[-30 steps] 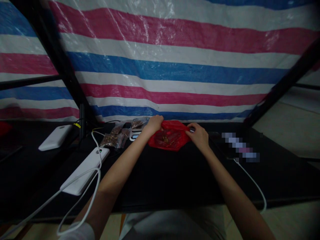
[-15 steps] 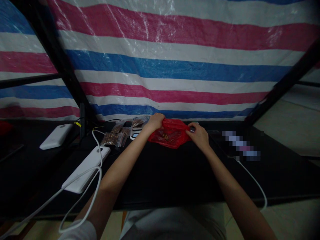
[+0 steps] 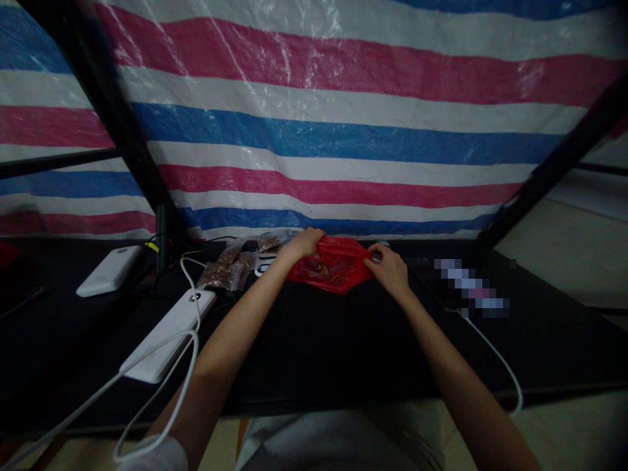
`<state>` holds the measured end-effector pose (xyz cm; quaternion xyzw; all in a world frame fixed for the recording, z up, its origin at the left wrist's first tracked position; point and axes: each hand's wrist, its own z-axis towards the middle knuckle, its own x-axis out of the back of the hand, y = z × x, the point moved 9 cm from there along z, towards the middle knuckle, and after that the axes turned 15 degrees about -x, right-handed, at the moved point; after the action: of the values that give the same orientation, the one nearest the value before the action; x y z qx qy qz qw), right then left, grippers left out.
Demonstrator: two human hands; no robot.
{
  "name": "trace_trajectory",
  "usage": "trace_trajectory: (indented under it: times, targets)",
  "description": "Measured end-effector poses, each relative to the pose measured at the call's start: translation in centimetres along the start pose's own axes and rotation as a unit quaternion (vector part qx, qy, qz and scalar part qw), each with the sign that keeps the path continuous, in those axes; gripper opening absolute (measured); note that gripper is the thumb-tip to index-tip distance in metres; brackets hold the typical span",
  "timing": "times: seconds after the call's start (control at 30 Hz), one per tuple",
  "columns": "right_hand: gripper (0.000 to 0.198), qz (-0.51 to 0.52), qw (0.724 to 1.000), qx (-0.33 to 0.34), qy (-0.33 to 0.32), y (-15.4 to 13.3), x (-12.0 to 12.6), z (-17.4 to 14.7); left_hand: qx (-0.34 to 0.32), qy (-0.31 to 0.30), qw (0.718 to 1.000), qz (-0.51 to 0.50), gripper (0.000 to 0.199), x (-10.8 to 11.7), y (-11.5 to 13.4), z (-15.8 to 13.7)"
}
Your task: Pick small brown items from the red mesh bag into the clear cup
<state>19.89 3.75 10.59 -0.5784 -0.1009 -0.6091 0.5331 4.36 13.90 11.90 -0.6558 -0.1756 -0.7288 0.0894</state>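
A thin red plastic bag (image 3: pixel 343 278) lies spread at the back of the black table, its mouth held apart between my hands. Inside it show small brownish-gold pieces (image 3: pixel 322 269), too small to name. My left hand (image 3: pixel 308 243) grips the bag's left upper edge with bent fingers. Thumb and fingers of my right hand (image 3: pixel 390 267) pinch the right edge; a small dark, shiny thing shows by those fingers and I cannot make it out. Left of the bag are several clear zip bags (image 3: pixel 218 275) of brown bits and a white device with a small display (image 3: pixel 265 267), partly behind my left forearm.
A white power bank (image 3: pixel 169 337) with a looping white cable lies left of my left arm; another power bank (image 3: pixel 108 271) sits farther left. On the right lies a phone (image 3: pixel 444 294) with a cable. Behind the black table (image 3: pixel 338 353) hangs a striped tarp (image 3: pixel 343 144).
Both hands keep their hold on the red bag, which shifts only slightly. The whole view has moved a little.
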Motion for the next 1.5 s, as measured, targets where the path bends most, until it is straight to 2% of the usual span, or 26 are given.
trace_trajectory:
  times: [0.33,0.57,0.87,1.0,1.13,1.5]
  targets:
    - [0.018,-0.005,1.000,-0.008,0.000,0.4,-0.1,0.0,-0.044,0.033,0.998,-0.020,0.033,0.3,1.0,-0.2]
    - [0.018,0.003,1.000,0.001,0.005,0.3,-0.1,0.0,-0.006,0.010,1.000,0.001,0.044,0.5,1.0,-0.8]
    - [0.019,-0.003,1.000,-0.001,0.000,0.5,-0.2,0.0,-0.050,0.041,0.997,-0.045,0.045,0.2,0.9,-0.4]
    - [0.018,-0.004,1.000,-0.003,0.000,0.6,-0.3,0.1,-0.060,0.025,0.998,-0.027,0.041,0.2,1.2,-0.2]
    - [0.018,-0.007,1.000,0.001,0.000,0.7,-0.3,0.1,-0.042,0.011,0.999,0.009,0.044,0.4,1.0,-0.1]
    - [0.018,-0.006,1.000,0.011,0.003,0.9,-0.5,0.2,-0.074,-0.065,0.995,-0.018,0.055,-0.6,1.7,0.0]
